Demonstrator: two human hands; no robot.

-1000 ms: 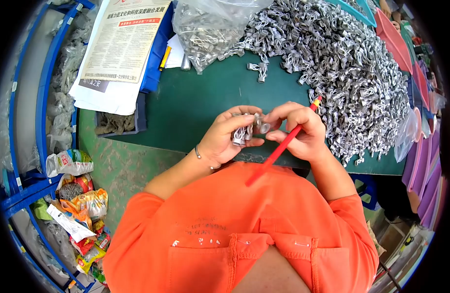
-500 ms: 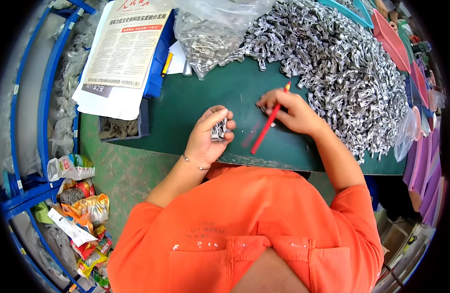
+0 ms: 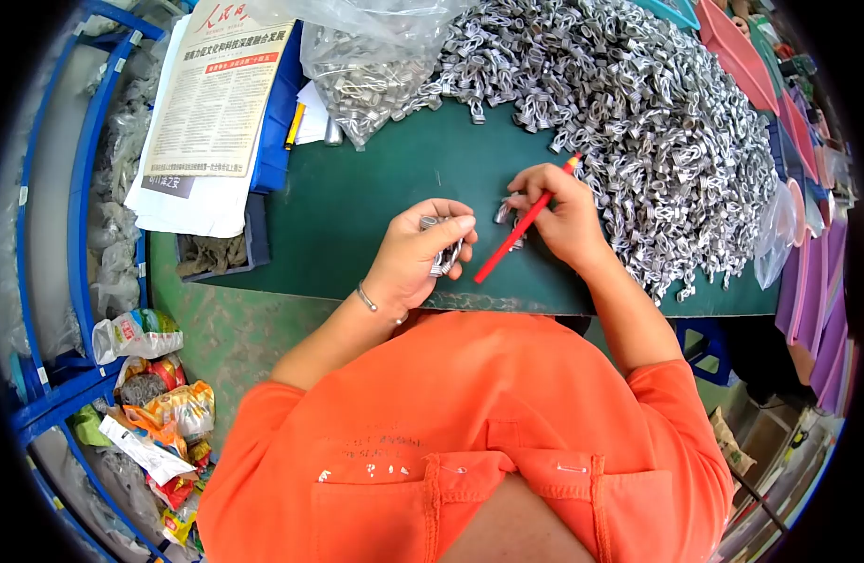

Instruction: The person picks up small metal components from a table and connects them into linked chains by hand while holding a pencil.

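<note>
My left hand (image 3: 418, 253), a metal bracelet on its wrist, is closed around a few small looped metal clips (image 3: 445, 246), partly hidden by the fingers. Just to the right, my right hand (image 3: 565, 218) grips a red pencil-like stick (image 3: 516, 231) with a yellow band near its upper end. The stick slants down toward my left hand, its lower end a little apart from those fingers. A small metal piece (image 3: 503, 214) shows at my right fingertips; whether it is pinched or lies on the table cannot be made out.
A large heap of metal clips (image 3: 638, 122) covers the right of the green table (image 3: 357, 188). A plastic bag of clips (image 3: 371, 89) stands behind. At left are a newspaper (image 3: 221, 103), a blue bin (image 3: 282, 122) and a grey box with cloth (image 3: 216, 253). Pink trays (image 3: 737, 56) line the right.
The view has shifted, moving the table things left. My hands have come closer together, and metal pieces now show by my right fingertips. The red stick stays in my right hand.
</note>
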